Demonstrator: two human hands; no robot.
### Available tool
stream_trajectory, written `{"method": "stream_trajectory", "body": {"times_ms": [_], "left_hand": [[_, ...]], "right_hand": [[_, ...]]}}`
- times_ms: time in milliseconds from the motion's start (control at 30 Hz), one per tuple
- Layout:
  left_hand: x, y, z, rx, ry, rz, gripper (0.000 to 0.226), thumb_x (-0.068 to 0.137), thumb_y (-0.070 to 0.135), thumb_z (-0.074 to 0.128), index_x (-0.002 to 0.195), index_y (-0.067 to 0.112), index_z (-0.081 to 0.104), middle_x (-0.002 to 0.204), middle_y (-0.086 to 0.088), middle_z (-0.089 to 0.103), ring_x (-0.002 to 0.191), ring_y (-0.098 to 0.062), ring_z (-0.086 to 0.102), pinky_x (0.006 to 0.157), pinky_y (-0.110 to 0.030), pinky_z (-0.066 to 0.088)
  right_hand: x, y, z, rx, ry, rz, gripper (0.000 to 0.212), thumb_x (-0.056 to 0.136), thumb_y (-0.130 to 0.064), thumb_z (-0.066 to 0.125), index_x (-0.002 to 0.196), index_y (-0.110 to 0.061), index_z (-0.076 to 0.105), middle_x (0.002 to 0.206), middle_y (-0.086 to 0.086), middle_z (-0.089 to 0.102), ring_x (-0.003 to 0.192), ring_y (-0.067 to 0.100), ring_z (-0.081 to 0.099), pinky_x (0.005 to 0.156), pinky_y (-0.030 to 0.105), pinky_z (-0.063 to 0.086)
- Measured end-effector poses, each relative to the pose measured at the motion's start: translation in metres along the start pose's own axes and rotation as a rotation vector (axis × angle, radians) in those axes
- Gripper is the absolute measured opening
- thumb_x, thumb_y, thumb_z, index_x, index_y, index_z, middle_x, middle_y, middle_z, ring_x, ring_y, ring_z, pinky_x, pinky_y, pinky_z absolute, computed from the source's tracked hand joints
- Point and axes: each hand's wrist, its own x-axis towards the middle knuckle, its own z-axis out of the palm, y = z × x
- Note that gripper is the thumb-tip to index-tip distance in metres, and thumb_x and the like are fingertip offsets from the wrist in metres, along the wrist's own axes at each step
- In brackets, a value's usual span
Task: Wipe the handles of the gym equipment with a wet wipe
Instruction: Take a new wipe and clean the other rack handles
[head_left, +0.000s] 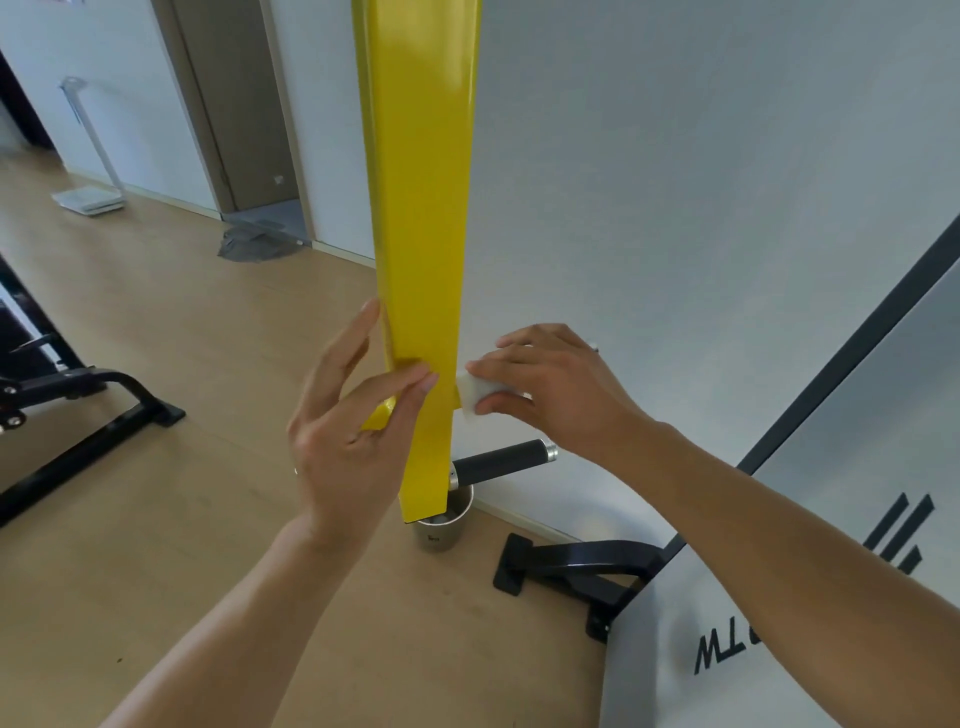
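Note:
A yellow metal arm (421, 208) of the gym machine hangs down through the middle of the view. Near its lower end a black handle (501, 460) with chrome ends sticks out to the right. My left hand (348, 431) holds the arm, thumb on its front face and fingers round its left edge. My right hand (550, 387) pinches a folded white wet wipe (470, 395) against the arm's right edge, a little above the handle.
A metal cup (441, 530) stands on the wooden floor under the yellow arm. Black machine feet (561, 566) and a grey panel (805, 571) are at the right, another black frame (78, 415) at the left. A white wall is close behind.

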Motion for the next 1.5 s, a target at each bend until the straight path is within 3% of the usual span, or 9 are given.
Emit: {"method": "stream_trajectory", "body": {"times_ms": [100,267,400,567,700,833,1133,1300,1500], "left_hand": [[-0.005,0.001,0.001,0.017,-0.022,0.014,0.020,0.082,-0.001,0.082,0.101,0.001,0.075,0.132,-0.030,0.059,0.120,-0.040,0.063,0.097,-0.048,0.054],[-0.014,0.010,-0.004,0.117,0.005,-0.037,0.017,0.079,0.000,0.084,0.095,0.000,0.078,0.097,-0.015,0.070,0.085,-0.026,0.069,0.078,-0.030,0.056],[-0.018,0.013,-0.004,0.079,-0.054,-0.201,0.010,0.079,-0.001,0.082,0.083,0.007,0.078,0.084,-0.007,0.070,0.073,-0.019,0.068,0.068,-0.025,0.053],[-0.015,0.012,-0.006,0.074,-0.066,-0.294,0.010,0.080,0.003,0.083,0.083,0.009,0.075,0.084,-0.006,0.068,0.073,-0.012,0.066,0.067,-0.028,0.056],[-0.005,0.010,-0.006,0.026,-0.062,-0.476,0.033,0.074,0.021,0.088,0.100,0.020,0.067,0.089,-0.003,0.069,0.078,-0.014,0.069,0.073,-0.021,0.058],[-0.005,0.008,-0.004,0.001,-0.051,-0.476,0.045,0.075,0.017,0.087,0.118,0.014,0.072,0.098,0.001,0.069,0.084,-0.009,0.071,0.079,-0.017,0.059],[-0.004,0.001,-0.004,-0.033,-0.052,-0.462,0.047,0.075,0.010,0.085,0.120,0.011,0.072,0.097,0.008,0.067,0.081,-0.003,0.067,0.076,-0.013,0.056],[-0.007,0.001,0.001,-0.037,-0.020,-0.491,0.042,0.075,0.017,0.085,0.116,0.013,0.074,0.090,0.012,0.066,0.079,-0.006,0.064,0.073,-0.018,0.058],[-0.010,0.000,0.001,0.000,-0.018,-0.511,0.040,0.076,0.023,0.084,0.114,0.025,0.072,0.090,0.011,0.066,0.081,-0.021,0.067,0.075,-0.041,0.061]], "right_hand": [[-0.008,0.009,-0.009,-0.026,-0.006,0.008,0.039,0.086,-0.042,0.073,0.118,-0.020,0.074,0.111,-0.003,0.076,0.109,0.024,0.068,0.095,0.045,0.051],[-0.021,0.026,-0.031,-0.067,-0.056,0.095,0.036,0.088,-0.043,0.071,0.118,-0.024,0.073,0.111,-0.005,0.076,0.109,0.022,0.067,0.097,0.042,0.047],[-0.008,0.011,-0.026,-0.061,-0.068,0.048,0.035,0.084,-0.035,0.078,0.115,-0.019,0.075,0.107,0.000,0.076,0.100,0.024,0.069,0.091,0.043,0.050],[-0.003,0.008,-0.021,0.034,-0.109,0.062,0.039,0.088,-0.038,0.074,0.122,-0.019,0.072,0.113,-0.001,0.075,0.103,0.022,0.068,0.093,0.042,0.049],[-0.016,0.032,-0.041,0.004,-0.121,0.200,0.038,0.087,-0.042,0.073,0.122,-0.026,0.072,0.112,-0.005,0.075,0.106,0.020,0.066,0.096,0.039,0.044],[-0.007,0.031,-0.041,0.005,-0.131,0.223,0.040,0.087,-0.046,0.073,0.122,-0.027,0.072,0.114,-0.004,0.074,0.109,0.018,0.064,0.099,0.037,0.042],[0.003,0.011,-0.020,0.048,-0.154,0.122,0.041,0.091,-0.042,0.069,0.128,-0.025,0.068,0.121,-0.006,0.073,0.111,0.018,0.065,0.099,0.042,0.045],[-0.014,0.038,-0.040,-0.075,-0.119,0.221,0.039,0.084,-0.041,0.078,0.119,-0.025,0.072,0.110,-0.007,0.076,0.103,0.020,0.067,0.096,0.037,0.042],[0.014,0.014,-0.018,-0.077,-0.204,0.031,0.043,0.088,-0.043,0.074,0.124,-0.020,0.069,0.110,0.001,0.076,0.100,0.024,0.067,0.095,0.042,0.046]]}}
